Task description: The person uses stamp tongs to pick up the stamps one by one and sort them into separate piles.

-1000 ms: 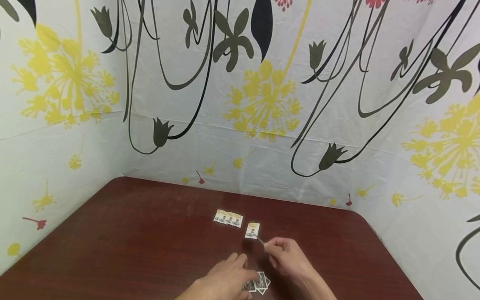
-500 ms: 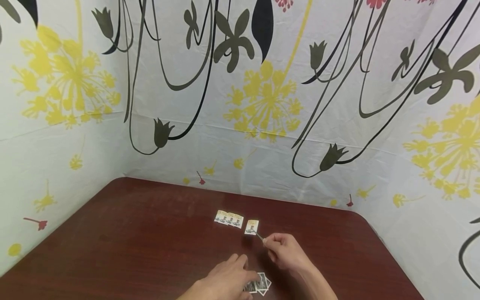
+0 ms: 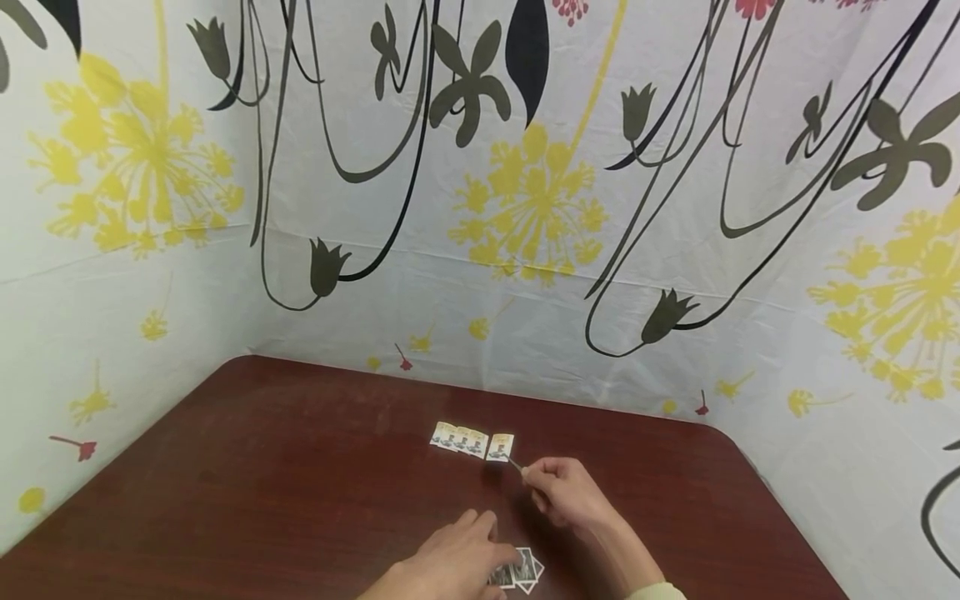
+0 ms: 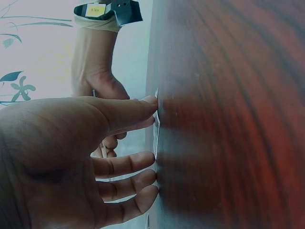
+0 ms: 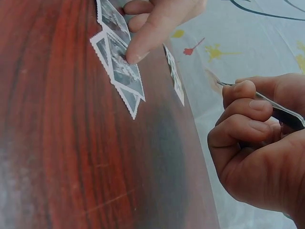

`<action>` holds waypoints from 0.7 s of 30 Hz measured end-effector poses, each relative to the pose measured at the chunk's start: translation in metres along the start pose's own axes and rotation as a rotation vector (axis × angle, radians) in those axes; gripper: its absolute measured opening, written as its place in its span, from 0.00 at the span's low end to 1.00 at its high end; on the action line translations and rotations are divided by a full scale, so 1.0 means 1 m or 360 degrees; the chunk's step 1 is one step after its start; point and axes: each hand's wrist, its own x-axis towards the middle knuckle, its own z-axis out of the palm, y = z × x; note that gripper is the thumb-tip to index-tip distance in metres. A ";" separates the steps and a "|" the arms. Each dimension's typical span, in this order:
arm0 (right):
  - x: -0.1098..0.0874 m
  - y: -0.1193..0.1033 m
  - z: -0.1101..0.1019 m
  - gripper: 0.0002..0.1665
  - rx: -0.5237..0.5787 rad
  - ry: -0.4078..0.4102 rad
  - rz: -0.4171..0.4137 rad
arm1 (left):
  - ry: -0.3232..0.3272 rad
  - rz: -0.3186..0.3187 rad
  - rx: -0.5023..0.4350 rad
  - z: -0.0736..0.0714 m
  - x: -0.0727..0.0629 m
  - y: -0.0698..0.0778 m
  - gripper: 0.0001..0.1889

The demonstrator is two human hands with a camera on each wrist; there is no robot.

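My right hand (image 3: 567,492) pinches metal tweezers (image 5: 288,114). Their tips hold a pale yellow-and-white stamp (image 3: 500,447) just right of a row of overlapping stamps (image 3: 459,439) with the same look. Whether this stamp touches the table is hard to tell. My left hand (image 3: 453,557) rests with spread fingers over a group of dark grey stamps (image 3: 527,568), partly covering them. In the right wrist view, its thumb presses on one of these white-edged, perforated stamps (image 5: 125,67). Fingertips (image 4: 148,179) of that hand meet the table in the left wrist view.
The dark red-brown wooden table (image 3: 300,467) has rounded far corners. A white cloth (image 3: 390,292) printed with flowers and stems stands behind it and along both sides.
My right hand has moved forward and slightly left with the tweezers, bringing the stamp up close beside the row. My left hand stays in place on the dark stamps.
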 end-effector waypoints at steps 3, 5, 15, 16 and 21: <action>0.004 0.001 0.001 0.17 -0.0012 0.0000 0.0008 | 0.0015 0.0010 0.0020 0.001 0.000 0.000 0.19; 0.006 0.001 0.001 0.17 -0.0011 -0.0003 0.0016 | 0.0020 0.0015 0.0027 0.001 0.000 0.000 0.19; 0.013 0.003 0.004 0.17 -0.0010 -0.0002 0.0008 | 0.0014 0.0016 0.0046 0.001 0.001 -0.001 0.19; 0.014 0.003 0.004 0.17 -0.0012 -0.0003 0.0011 | 0.0018 0.0017 0.0050 0.002 0.001 -0.001 0.19; 0.017 0.003 0.005 0.17 -0.0020 -0.0006 0.0020 | 0.0029 0.0025 0.0045 0.002 0.000 -0.002 0.19</action>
